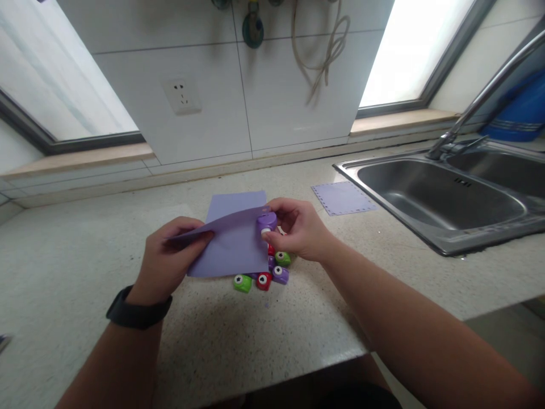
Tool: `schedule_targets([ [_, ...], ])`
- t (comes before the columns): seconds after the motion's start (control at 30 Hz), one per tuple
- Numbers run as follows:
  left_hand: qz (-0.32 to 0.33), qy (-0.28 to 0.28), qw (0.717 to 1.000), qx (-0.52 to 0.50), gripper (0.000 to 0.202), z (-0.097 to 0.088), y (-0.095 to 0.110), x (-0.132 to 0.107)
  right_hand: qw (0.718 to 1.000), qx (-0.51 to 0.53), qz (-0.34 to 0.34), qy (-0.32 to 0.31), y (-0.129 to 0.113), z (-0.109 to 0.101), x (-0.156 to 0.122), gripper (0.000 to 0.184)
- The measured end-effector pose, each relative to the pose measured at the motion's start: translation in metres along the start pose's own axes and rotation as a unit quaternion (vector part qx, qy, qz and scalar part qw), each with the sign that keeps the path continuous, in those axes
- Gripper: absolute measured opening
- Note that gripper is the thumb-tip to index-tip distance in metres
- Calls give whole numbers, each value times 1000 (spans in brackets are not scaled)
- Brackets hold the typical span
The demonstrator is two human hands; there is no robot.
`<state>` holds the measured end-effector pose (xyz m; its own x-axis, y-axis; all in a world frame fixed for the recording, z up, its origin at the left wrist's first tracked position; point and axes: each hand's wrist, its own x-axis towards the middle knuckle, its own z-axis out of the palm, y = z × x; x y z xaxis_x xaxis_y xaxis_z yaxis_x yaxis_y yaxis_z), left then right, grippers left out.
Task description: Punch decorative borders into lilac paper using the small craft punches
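Observation:
My left hand [176,253] pinches the left side of a sheet of purple paper [238,244], holding it above the counter. A purple craft punch [267,220] sits at the sheet's right edge, gripped between the thumb and fingers of my right hand [296,230]. Small holes show in the paper's edge near the punch. Below the sheet lie several more punches, among them a green punch [242,283], a red punch [263,280] and a purple one; the paper partly covers this group. Behind it, another purple sheet [236,199] rests on the counter.
A purple sheet with punched edges [343,198] lies on the speckled counter [204,346] to the right, close to a steel double sink [443,193] with a faucet [451,139]. A tiled wall with a socket [182,95] stands behind. A blue object [517,111] is at far right.

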<state>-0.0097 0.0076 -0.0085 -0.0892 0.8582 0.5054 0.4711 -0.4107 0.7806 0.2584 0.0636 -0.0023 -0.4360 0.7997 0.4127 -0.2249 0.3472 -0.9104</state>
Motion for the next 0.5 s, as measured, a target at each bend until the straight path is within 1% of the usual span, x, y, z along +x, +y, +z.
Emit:
schedule_targets([
  [0.27,0,-3,1000,3,15,1,4,-1,1000,9,-15,6,-2,2,-1,32],
  [0.5,5,-10,1000,1,16,0,-1,-2,1000,-5,-6,11,-6,4,-3,32],
])
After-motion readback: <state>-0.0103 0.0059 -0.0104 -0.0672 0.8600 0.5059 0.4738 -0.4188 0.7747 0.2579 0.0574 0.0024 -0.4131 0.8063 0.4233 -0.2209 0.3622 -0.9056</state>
